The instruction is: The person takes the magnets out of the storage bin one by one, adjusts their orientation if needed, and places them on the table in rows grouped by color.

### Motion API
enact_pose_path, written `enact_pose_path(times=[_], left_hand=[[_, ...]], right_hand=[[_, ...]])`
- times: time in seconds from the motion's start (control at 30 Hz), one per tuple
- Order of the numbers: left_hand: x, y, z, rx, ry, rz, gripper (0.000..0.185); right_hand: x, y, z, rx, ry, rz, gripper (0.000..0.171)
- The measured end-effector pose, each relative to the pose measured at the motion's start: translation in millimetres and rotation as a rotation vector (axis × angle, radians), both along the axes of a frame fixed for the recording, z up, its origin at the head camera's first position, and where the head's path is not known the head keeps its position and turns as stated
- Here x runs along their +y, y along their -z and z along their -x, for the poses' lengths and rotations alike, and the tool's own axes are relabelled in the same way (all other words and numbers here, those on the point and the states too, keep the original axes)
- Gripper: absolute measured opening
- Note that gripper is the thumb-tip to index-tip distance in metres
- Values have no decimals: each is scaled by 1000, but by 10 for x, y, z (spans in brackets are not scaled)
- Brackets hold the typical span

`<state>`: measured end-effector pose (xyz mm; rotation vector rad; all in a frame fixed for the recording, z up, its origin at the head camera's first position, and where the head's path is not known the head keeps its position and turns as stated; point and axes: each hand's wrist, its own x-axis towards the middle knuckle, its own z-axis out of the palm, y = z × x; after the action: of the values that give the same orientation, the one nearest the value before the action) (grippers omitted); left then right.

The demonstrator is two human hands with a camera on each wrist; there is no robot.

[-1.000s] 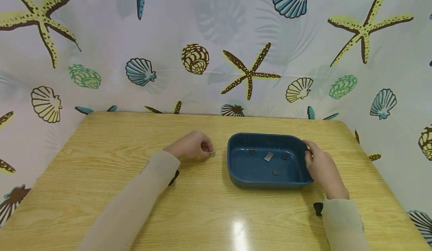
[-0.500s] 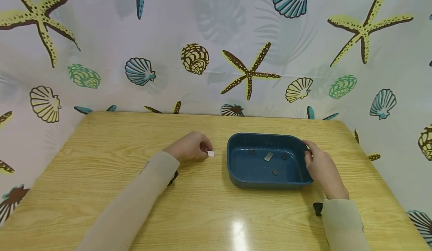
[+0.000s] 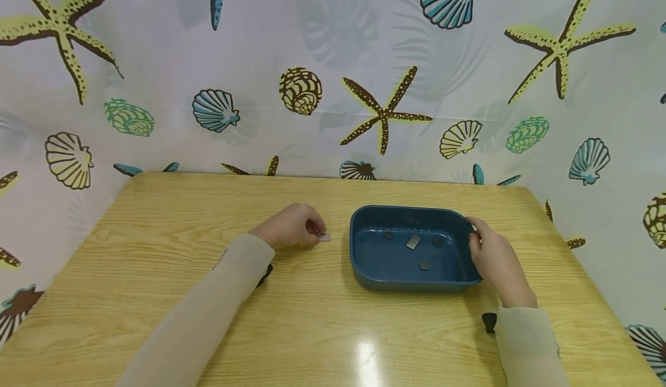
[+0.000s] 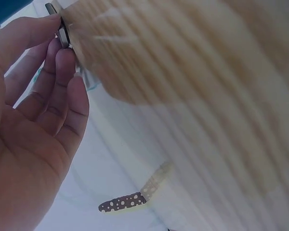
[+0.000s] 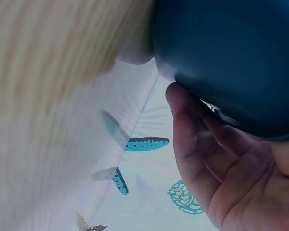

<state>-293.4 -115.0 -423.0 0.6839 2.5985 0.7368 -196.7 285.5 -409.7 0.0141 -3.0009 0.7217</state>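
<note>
Just left of the blue plastic tub, my left hand [image 3: 295, 226] pinches a small flat rectangular piece [image 3: 325, 237], pale grey in the head view. Up close in the left wrist view, the same piece [image 4: 60, 30] shows a dark face and a shiny edge between thumb and fingertips. My right hand [image 3: 496, 260] grips the right rim of the tub [image 3: 411, 286]; the right wrist view has its fingers [image 5: 183, 125] against the outer wall. Inside the tub lie a silvery rectangular piece [image 3: 413, 242] and 3 round grey discs [image 3: 424, 265], spread apart on the bottom.
Everything stands on a light wooden table [image 3: 312, 329]. Behind it and at both sides hangs a white cloth [image 3: 322, 28] printed with starfish and shells. Black wrist-worn parts [image 3: 489, 322] stick out by both sleeves.
The small piece in my left hand has turned: edge-on at first, then its bright face showed, and now it looks greyer. The tub and right hand have stayed put.
</note>
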Motion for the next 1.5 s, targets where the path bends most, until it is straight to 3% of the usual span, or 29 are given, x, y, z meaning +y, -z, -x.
enact_pose_path(times=[0.87,1.13,1.5], left_hand=[[-12,-12,-15,-9,-16,0,24],[68,-162,-56,34,-37,12,50],[437,-509,-84,220,66,8,51]], right_hand=[[14,2,9,9,0,-14,45],[19,-3,17,12,-2,-15,45],[26,6,21,16,-11,-18,44]])
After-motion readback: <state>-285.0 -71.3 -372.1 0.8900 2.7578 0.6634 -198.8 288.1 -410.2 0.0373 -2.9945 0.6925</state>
